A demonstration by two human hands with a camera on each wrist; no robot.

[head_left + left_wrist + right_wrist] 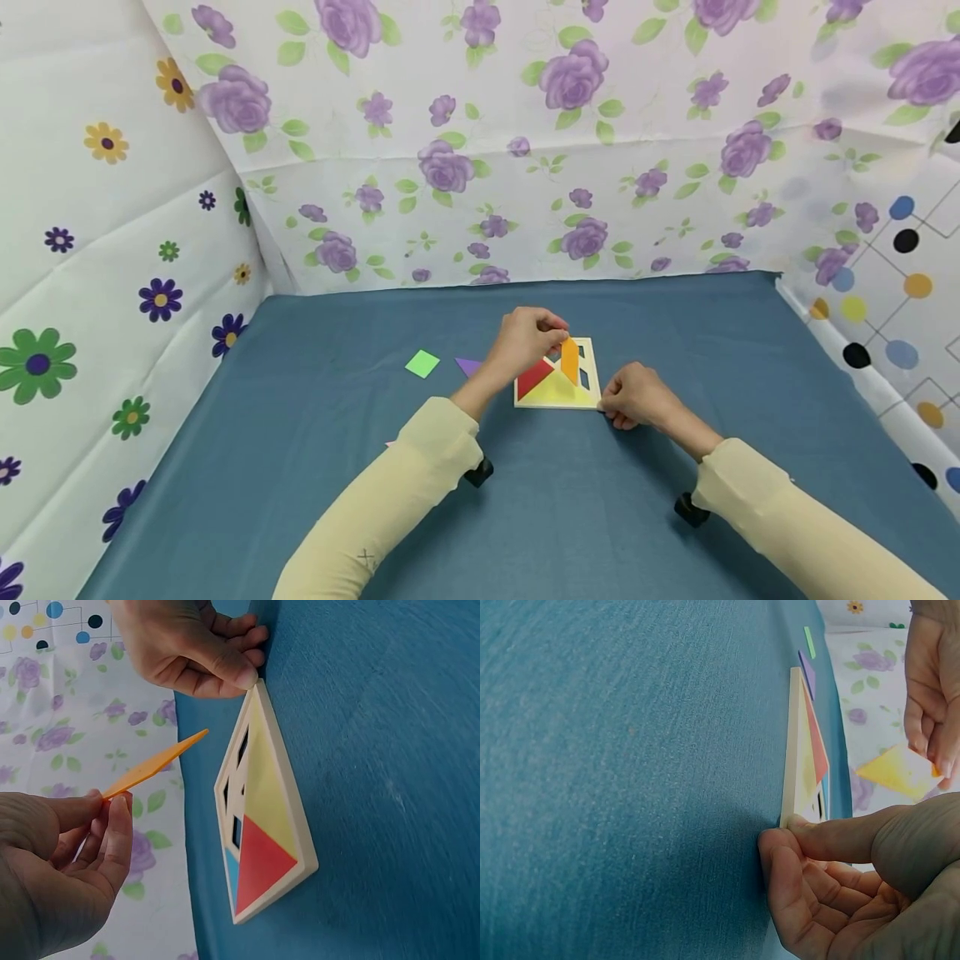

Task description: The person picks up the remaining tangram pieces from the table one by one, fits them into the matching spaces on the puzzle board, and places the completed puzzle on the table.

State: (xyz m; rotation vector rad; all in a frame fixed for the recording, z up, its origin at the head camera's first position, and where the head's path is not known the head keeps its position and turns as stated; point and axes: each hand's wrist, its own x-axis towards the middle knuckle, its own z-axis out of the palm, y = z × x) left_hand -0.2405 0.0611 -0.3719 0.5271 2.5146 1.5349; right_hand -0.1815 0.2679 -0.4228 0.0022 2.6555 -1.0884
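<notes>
My left hand pinches an orange parallelogram tangram piece by one end, between thumb and fingers. In the left wrist view the orange piece is held tilted above the wooden tangram board. Red and yellow triangles fill two of the board's recesses, and a blue piece shows beside the red one. Other dark recesses show the cloth through them. At the board's near right corner, the thumb and fingers of my right hand pinch the edge, as the right wrist view shows.
Left of the board lie a green square and a purple triangle, the latter partly behind my left wrist. A pink tip peeks out by the left sleeve. Blue cloth covers the table, with flowered sheets hanging behind.
</notes>
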